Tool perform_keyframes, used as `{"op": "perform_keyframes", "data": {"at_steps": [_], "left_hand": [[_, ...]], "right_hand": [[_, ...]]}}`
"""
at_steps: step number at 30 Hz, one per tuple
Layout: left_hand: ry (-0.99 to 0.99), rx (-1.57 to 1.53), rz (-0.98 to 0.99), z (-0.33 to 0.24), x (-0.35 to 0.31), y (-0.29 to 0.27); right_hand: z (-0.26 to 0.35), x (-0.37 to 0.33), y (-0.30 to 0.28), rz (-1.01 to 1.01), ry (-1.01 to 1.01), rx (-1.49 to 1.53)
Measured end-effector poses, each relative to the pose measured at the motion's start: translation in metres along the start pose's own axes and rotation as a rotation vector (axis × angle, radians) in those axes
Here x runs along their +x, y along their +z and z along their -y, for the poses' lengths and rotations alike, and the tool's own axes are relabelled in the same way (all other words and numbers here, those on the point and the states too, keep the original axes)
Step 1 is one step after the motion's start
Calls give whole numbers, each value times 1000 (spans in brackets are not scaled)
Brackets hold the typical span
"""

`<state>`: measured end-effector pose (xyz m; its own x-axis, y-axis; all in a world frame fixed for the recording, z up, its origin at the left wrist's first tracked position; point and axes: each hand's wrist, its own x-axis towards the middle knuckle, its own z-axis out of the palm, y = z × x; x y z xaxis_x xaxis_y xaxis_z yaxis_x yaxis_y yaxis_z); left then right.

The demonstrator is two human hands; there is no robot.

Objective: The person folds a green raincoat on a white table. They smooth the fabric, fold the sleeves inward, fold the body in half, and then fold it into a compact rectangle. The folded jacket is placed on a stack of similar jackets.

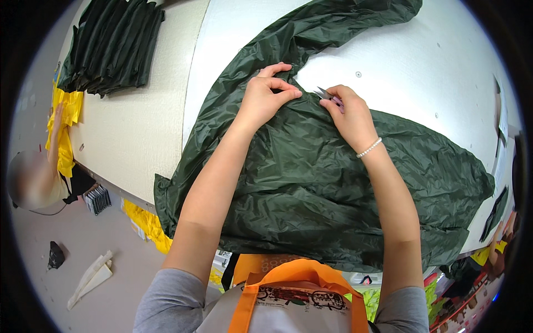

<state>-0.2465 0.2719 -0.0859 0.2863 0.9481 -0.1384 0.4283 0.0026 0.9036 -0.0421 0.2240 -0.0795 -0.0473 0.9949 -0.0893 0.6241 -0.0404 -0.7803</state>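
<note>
A dark green garment of thin, crinkled fabric (300, 166) lies spread over the white table in front of me, with one long sleeve-like part reaching to the far edge. My left hand (265, 97) pinches the cloth at an inner edge between thumb and forefinger, its other fingers bent above. Just right of it, my right hand (353, 114) is closed around small thread snips (323, 94), a pearly bracelet on its wrist. The blades point left toward the pinched edge, a short gap away from it. Any thread there is too small to make out.
A stack of folded dark green pieces (114, 47) sits at the far left of the table (141, 119). Beyond the left edge a person handles yellow fabric (68, 108). More yellow fabric (147, 225) hangs below the edge. Other people work at the lower right.
</note>
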Motion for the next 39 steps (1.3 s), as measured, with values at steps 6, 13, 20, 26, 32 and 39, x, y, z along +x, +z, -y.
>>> {"op": "perform_keyframes", "data": {"at_steps": [6, 13, 20, 26, 32, 39], "left_hand": [[171, 444, -63, -10, -3, 14], [-2, 170, -46, -18, 4, 5], [10, 227, -33, -22, 7, -2], [61, 389, -107, -20, -6, 5], [375, 669, -210, -15, -11, 26], [386, 493, -39, -5, -2, 13]], "right_hand": [[-7, -1, 10, -64, -21, -59], [-9, -3, 8, -32, -57, -43], [3, -1, 5, 11, -82, -14], [-2, -4, 7, 6, -84, -54], [-2, -4, 10, -8, -85, -69], [-2, -5, 9, -9, -129, -48]]}}
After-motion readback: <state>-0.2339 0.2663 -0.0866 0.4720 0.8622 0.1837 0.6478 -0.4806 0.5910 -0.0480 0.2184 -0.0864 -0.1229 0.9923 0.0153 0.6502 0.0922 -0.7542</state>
